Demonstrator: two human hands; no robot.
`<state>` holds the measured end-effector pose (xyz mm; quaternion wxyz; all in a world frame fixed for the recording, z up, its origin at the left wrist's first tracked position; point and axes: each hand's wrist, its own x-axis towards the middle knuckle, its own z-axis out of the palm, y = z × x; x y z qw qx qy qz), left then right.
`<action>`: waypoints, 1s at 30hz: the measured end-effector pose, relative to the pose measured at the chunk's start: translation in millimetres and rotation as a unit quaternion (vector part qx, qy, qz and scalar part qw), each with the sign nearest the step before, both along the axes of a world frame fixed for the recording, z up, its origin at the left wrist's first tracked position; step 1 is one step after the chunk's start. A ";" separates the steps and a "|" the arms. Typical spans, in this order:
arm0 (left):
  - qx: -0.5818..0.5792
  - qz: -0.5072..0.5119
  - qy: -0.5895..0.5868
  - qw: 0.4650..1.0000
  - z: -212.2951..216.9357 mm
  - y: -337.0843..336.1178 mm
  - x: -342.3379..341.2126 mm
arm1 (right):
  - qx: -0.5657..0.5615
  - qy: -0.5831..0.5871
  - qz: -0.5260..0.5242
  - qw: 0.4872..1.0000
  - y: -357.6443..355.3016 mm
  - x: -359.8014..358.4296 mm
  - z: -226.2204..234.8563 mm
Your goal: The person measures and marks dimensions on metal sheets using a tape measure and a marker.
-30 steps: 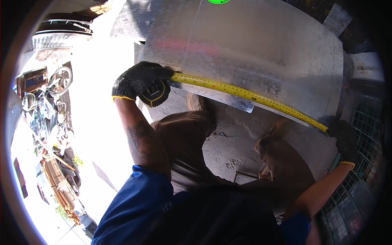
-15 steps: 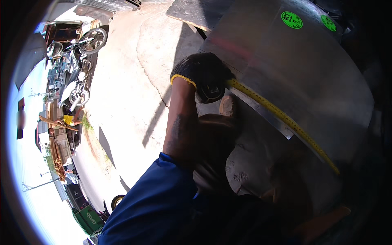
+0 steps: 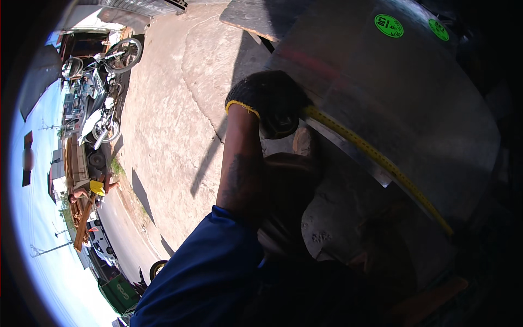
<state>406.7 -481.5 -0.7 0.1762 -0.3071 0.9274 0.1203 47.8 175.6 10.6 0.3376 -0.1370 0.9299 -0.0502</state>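
Note:
My left hand (image 3: 272,103) wears a black knit glove with a yellow cuff. It is closed around the dark case of a tape measure (image 3: 280,126). The yellow tape blade (image 3: 376,152) runs out from the case along the near edge of a grey metal sheet (image 3: 414,98). Its far end fades into deep shadow at the lower right. There a dim brown shape, perhaps my right forearm (image 3: 430,301), shows faintly. Darkness hides my right hand and its fingers. Two round green stickers (image 3: 389,25) are on the sheet.
A dark-topped board (image 3: 256,19) adjoins the sheet's far left corner. A shoe (image 3: 303,141) stands on the concrete floor (image 3: 169,98) below the sheet's edge. Motorcycles (image 3: 101,95) are parked at left. Beyond, a person in yellow (image 3: 97,188) handles long planks (image 3: 83,226) beside the road.
The picture has darkened overall, and the sunlit floor shows more detail. My left hand and the tape have barely moved. The person in yellow and the planks have shifted along the roadside.

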 end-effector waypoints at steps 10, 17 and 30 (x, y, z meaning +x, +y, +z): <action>-0.040 0.050 0.012 0.998 -33.5 -41.9 32.1 | -0.094 0.112 -0.117 0.982 -51.8 22.0 39.5; -0.010 0.058 0.045 0.997 -61.0 -92.8 63.7 | -0.347 0.292 -0.145 0.879 -12.9 19.6 24.7; 0.188 0.015 -0.084 0.978 34.8 37.8 -67.9 | -0.085 -0.036 -0.175 0.980 -41.4 32.8 43.4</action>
